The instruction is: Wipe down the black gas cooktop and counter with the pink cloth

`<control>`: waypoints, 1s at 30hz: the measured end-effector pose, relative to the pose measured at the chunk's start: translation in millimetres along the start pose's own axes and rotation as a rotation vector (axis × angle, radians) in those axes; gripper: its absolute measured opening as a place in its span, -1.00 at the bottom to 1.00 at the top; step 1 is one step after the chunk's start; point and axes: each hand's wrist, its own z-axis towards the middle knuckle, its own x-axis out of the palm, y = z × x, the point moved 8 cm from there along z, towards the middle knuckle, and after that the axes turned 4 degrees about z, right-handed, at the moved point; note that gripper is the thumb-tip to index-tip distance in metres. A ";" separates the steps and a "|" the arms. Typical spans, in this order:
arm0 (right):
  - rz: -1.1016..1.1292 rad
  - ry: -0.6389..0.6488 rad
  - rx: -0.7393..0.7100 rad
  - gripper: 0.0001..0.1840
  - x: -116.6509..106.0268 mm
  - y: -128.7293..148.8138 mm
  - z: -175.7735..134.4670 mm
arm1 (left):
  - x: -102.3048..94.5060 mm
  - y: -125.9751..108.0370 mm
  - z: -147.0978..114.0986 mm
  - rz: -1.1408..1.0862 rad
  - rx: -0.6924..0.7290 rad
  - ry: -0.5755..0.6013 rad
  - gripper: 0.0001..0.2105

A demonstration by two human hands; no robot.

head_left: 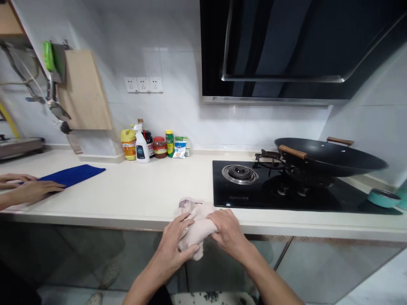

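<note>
A pale pinkish cloth (199,226), bunched and folded, is held at the front edge of the white countertop (178,182). My left hand (176,241) grips its left side, thumb and fingers around the folds. On the cloth's upper right, my right hand (229,231) has its fingers closed over the fabric. Part of the cloth hangs below the counter edge. Just right of it lies the black gas hob (248,199), whose left burner (240,174) is bare.
A large wok (337,159) stands on the right burner, beside a teal round container (383,198). Several condiments and a white spray bottle (141,146) line the wall. At left, another person's hands (34,190) rest on a blue cloth (73,174). The range hood (273,51) overhangs the hob.
</note>
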 end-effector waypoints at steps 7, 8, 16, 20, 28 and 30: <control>-0.038 -0.127 0.421 -0.76 -105.3 -76.9 10.6 | -11.0 5.9 25.3 -0.185 -0.131 -0.119 -0.64; -0.053 -0.120 0.440 -0.80 -117.0 -86.4 15.7 | -13.1 8.5 31.5 -0.183 -0.139 -0.132 -0.66; -0.665 0.116 0.706 -0.51 -159.4 -186.1 -9.4 | -47.9 88.3 71.7 0.012 -0.311 -0.259 -0.70; -0.699 0.021 0.550 -0.50 -166.9 -183.8 -15.7 | -44.7 124.6 72.8 0.152 -0.463 -0.189 -0.67; -0.454 0.295 0.769 -0.19 -73.8 -178.5 -0.6 | -26.4 116.8 69.5 0.306 -0.512 -0.062 -0.63; -0.425 0.339 0.813 -0.12 -50.7 -175.0 6.1 | -26.1 116.2 70.2 0.326 -0.530 -0.040 -0.62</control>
